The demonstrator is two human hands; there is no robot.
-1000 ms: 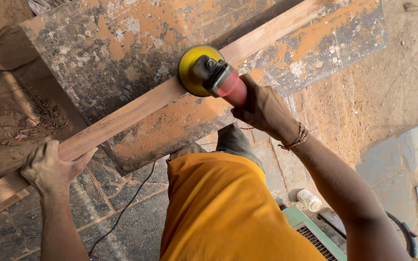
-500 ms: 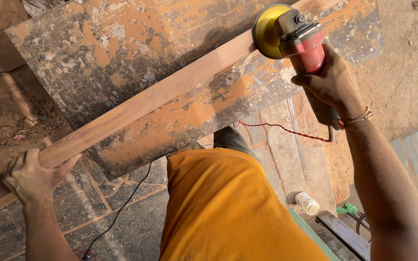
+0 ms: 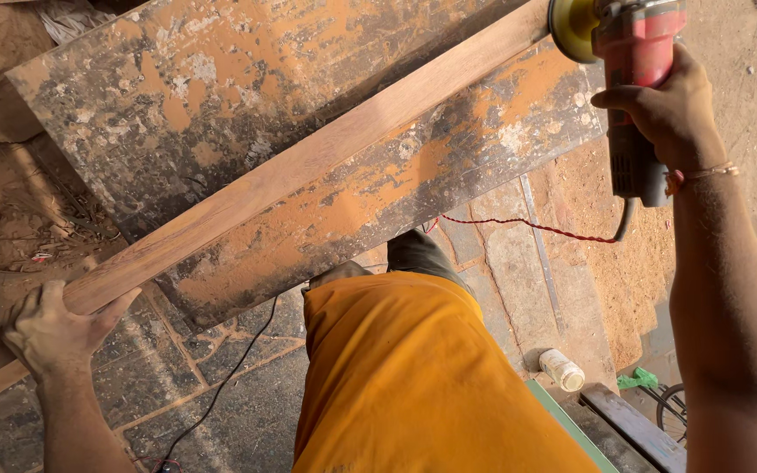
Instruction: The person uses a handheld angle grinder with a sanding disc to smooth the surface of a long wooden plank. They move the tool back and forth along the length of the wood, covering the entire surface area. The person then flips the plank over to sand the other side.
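Sander (image 3: 628,52) sits in my right hand (image 3: 672,114), a red-bodied power tool with a yellow disc (image 3: 571,28) at its head, held up at the far right end of the long wooden plank (image 3: 308,166). My right arm is stretched well forward, wrist bent, fingers wrapped tight round the red and grey body, and the disc touches the plank's end near the top edge of view. A red twisted cord (image 3: 519,223) trails from the tool's tail down toward the floor. My left hand (image 3: 54,328) clamps the near left end of the plank, thumb on one side and fingers curled over the top, arm reaching up from below. The plank lies slantwise across a dusty, orange-stained workbench (image 3: 221,96). My orange shirt (image 3: 413,377) fills the lower middle. Compared with half a second ago, the sander has travelled farther along the plank to the right and upward, my right arm has extended more, and my left hand has stayed clamped on its end
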